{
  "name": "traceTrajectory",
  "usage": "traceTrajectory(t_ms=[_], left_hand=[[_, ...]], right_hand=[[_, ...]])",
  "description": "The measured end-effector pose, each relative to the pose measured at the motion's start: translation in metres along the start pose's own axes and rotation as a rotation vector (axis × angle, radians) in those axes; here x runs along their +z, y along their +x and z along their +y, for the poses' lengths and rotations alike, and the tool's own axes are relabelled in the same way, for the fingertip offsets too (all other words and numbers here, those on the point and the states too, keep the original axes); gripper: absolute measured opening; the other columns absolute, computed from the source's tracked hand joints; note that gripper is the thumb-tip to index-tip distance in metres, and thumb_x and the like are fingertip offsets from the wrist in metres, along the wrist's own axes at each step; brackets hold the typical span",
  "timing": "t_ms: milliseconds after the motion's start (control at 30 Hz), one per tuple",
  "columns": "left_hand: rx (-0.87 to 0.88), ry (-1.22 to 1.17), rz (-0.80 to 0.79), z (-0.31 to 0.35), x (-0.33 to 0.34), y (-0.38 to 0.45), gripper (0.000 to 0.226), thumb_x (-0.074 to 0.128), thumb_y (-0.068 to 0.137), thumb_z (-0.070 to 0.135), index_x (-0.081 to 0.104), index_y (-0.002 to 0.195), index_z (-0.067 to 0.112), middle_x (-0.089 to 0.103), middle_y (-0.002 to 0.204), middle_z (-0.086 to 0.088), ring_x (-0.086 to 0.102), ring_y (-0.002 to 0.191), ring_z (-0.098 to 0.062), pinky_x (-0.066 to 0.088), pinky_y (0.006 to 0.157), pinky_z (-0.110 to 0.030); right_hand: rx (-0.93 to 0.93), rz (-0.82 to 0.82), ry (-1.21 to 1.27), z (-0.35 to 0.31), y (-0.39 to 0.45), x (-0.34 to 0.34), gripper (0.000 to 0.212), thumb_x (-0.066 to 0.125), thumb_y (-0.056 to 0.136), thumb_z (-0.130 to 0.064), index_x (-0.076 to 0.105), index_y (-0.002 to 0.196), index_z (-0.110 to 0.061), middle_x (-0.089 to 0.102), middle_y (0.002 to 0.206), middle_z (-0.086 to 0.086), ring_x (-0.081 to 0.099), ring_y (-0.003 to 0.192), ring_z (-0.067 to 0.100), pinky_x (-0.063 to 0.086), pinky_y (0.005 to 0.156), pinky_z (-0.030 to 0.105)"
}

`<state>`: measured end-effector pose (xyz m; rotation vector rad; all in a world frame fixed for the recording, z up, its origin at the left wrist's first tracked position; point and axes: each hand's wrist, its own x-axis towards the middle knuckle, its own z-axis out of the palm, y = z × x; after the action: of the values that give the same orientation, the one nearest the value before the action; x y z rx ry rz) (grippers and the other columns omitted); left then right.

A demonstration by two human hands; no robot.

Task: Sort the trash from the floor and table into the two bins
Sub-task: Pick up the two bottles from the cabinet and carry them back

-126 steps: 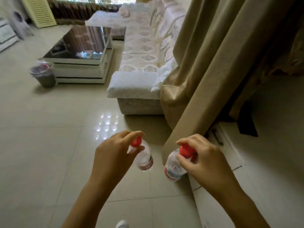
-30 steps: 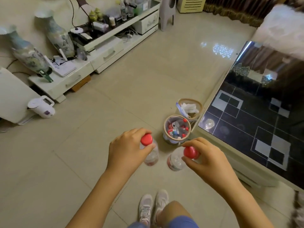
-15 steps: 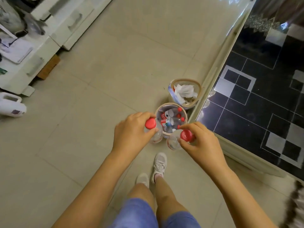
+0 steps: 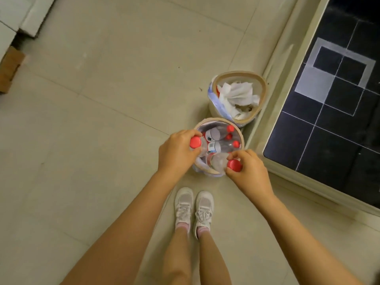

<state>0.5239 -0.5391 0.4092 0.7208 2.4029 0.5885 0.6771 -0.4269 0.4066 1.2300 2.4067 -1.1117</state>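
Gripping two red-capped bottles, one per hand, left hand, right hand, above two bins

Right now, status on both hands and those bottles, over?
Left hand grips one red-capped bottle, right hand another. Both held over the bottle bin, not released. Paper bin beyond. Nothing blocking.
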Motion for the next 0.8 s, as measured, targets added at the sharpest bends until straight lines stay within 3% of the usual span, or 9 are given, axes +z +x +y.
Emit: traceTrajectory(t_ms=[200,300,433,567,800], left_hand=[[0.018,0.027,-0.095,-0.033,0.054,0.052,0.031,0.066,0.077,0.019,0.065,0.104,0.032,0.069,0.106,0.008,0.061,0.098,-0.020,0.051,0.074,-0.034],[0.017,0.046,-0.146,-0.042,0.075,0.067,0.032,0.067,0.077,0.018,0.065,0.106,0.033,0.069,0.106,0.005,0.062,0.098,-0.022,0.050,0.074,-0.033],[0.024,0.084,-0.193,-0.050,0.094,0.079,0.032,0.064,0.083,0.021,0.063,0.112,0.033,0.068,0.111,0.001,0.061,0.102,-0.024,0.048,0.076,-0.032],[0.039,0.073,-0.210,-0.052,0.101,0.081,0.037,0.054,0.088,0.010,0.059,0.122,0.024,0.063,0.123,-0.002,0.059,0.108,-0.027,0.050,0.084,-0.038],[0.103,0.198,-0.240,-0.057,0.115,0.086,0.045,0.045,0.092,0.009,0.048,0.135,0.021,0.051,0.139,0.000,0.056,0.113,-0.029,0.049,0.087,-0.044]], right_hand=[[0.168,-0.007,0.116,0.035,0.054,0.048,0.022,0.071,0.071,-0.011,0.065,0.091,-0.017,0.061,0.101,0.005,0.058,0.091,0.024,0.046,0.076,0.032],[0.232,-0.009,0.166,0.048,0.071,0.067,0.022,0.069,0.073,-0.011,0.065,0.093,-0.019,0.063,0.101,0.005,0.057,0.087,0.021,0.043,0.073,0.029],[0.257,-0.021,0.155,0.060,0.087,0.084,0.022,0.063,0.080,-0.010,0.067,0.100,-0.019,0.064,0.106,0.007,0.060,0.094,0.025,0.046,0.077,0.031],[0.274,-0.068,0.171,0.071,0.092,0.094,0.026,0.058,0.085,-0.009,0.067,0.108,-0.016,0.066,0.113,0.008,0.061,0.102,0.026,0.048,0.084,0.034],[0.236,-0.077,0.169,0.081,0.095,0.099,0.042,0.059,0.087,-0.010,0.058,0.127,-0.021,0.063,0.122,0.008,0.063,0.100,0.025,0.048,0.087,0.032]])
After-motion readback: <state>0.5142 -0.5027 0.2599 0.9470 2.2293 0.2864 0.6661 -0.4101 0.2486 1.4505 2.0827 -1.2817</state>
